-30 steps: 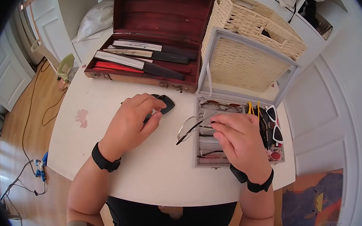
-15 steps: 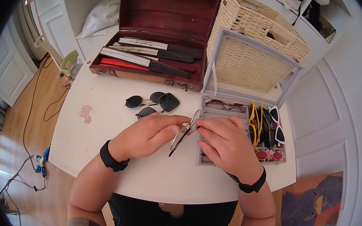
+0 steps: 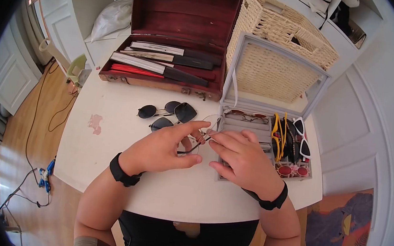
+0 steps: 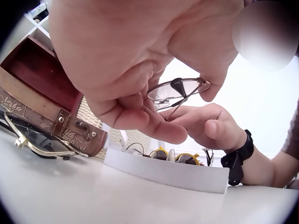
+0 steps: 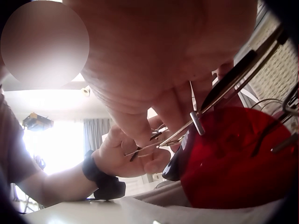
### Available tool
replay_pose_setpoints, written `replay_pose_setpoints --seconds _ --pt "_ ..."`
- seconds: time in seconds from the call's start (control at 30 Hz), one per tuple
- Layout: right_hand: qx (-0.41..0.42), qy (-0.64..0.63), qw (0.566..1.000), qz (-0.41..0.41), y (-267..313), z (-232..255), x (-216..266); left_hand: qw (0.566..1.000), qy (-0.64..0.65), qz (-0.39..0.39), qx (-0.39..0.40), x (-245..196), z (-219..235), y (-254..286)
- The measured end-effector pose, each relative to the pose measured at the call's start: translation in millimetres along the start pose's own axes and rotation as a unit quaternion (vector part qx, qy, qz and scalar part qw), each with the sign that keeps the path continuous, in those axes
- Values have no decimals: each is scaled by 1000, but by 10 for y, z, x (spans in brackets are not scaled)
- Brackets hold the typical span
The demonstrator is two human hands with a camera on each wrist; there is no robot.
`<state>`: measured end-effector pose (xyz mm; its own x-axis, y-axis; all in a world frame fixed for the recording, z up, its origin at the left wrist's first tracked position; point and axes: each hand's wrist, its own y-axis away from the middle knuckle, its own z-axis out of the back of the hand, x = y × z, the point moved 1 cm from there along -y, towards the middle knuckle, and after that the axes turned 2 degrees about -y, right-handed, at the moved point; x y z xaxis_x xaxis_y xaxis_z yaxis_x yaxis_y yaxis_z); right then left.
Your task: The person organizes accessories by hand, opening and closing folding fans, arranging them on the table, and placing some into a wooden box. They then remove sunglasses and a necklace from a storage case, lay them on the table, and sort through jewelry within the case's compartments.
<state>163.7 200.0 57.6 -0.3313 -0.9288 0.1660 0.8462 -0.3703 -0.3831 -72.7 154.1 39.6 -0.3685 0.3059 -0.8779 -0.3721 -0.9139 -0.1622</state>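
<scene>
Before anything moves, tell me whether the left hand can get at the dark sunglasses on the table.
Probably yes: the dark sunglasses lie just beyond the left hand, nothing seen blocking, though it seems occupied with the wire-framed glasses.

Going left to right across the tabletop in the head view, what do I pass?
Pink patch → left hand → clear-lensed glasses between the hands → right hand → white-framed sunglasses.
</scene>
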Motion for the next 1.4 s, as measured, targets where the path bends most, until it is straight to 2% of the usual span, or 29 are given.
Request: replay_pose_setpoints --seconds 0.07,0.27,0.33,0.37,0.43,0.5,0.57,0.67,0.73,1.0,1.07,1.17,1.4 --pt "12 -12 1000 -3 6 -20 -25 1000 -2 -8 0 8 2 1" --pt "24 -95 995 -25 93 102 -179 998 -45 33 13 -11 -1 -4" --pt "-16 -42 994 -99 139 254 -280 995 -98 21 7 11 -10 5" --pt "-15 -41 994 -103 175 282 -328 995 -96 20 11 18 -19 8" --pt "-82 -21 981 -173 227 327 -446 992 -123 32 14 19 -18 -2" --pt "-86 -13 976 -197 266 329 -534 990 -139 36 14 2 -22 -10" --pt "-37 -49 975 -215 322 315 -612 987 -154 41 15 31 -40 -3" --pt "2 -54 976 -209 375 293 -612 977 -212 17 -3 140 -57 11" --pt "19 -41 975 -215 374 293 -595 963 -268 -27 -27 168 -61 22" --pt "83 -6 973 -214 366 208 -561 954 -296 -35 -29 119 -64 30" --pt "100 -19 964 -246 367 213 -566 949 -310 -35 -33 109 -71 28" --pt "95 -1 971 -219 371 194 -572 943 -329 -34 -22 91 -53 25" --pt "84 -19 970 -227 342 220 -569 934 -353 -39 -19 101 -68 27"
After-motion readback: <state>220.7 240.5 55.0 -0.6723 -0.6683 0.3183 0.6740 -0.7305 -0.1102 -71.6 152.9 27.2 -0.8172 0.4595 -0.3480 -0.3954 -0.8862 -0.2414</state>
